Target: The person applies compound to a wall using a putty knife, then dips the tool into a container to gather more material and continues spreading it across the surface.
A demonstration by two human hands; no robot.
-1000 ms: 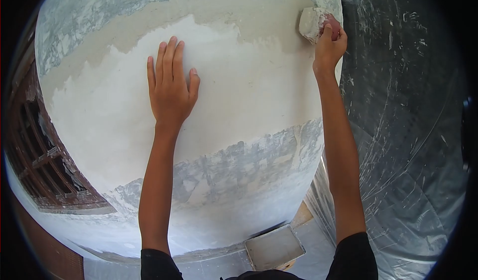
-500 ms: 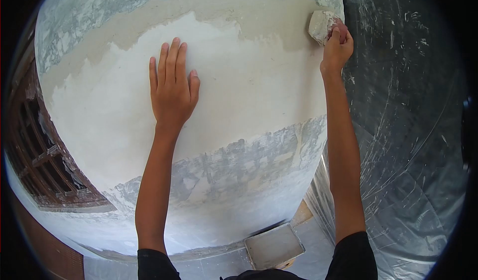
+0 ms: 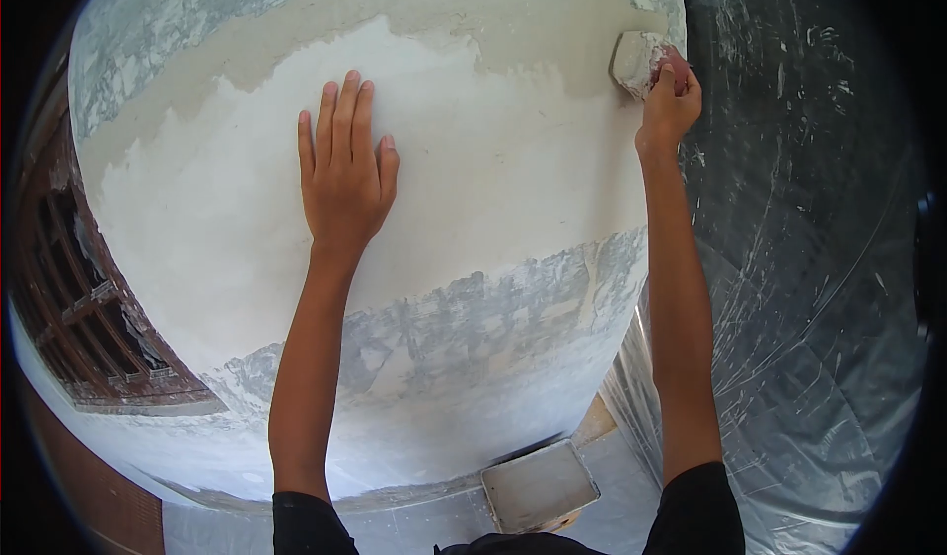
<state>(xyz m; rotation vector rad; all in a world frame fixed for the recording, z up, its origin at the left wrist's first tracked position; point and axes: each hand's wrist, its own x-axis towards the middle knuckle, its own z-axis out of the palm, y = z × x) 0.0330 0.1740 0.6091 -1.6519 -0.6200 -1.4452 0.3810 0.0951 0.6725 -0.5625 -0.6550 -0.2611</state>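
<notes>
My left hand point(image 3: 345, 175) lies flat with its fingers spread on the pale, smooth coated part of the wall point(image 3: 493, 170). Near the wall's upper right edge, my right hand point(image 3: 669, 111) grips the reddish handle of a putty-covered tool point(image 3: 638, 64). The tool's broad, whitish head rests at the beige, darker band of coating. Its underside is hidden. Above and below the coated area the wall shows patchy grey-blue.
Dark plastic sheeting point(image 3: 809, 289) with white splatters hangs to the right. A rectangular tray point(image 3: 541, 486) stands on the covered floor at the wall's foot. At the left is a brown window grille point(image 3: 94, 308).
The tool in my right hand has moved slightly down. My left hand stays nearly where it was on the wall.
</notes>
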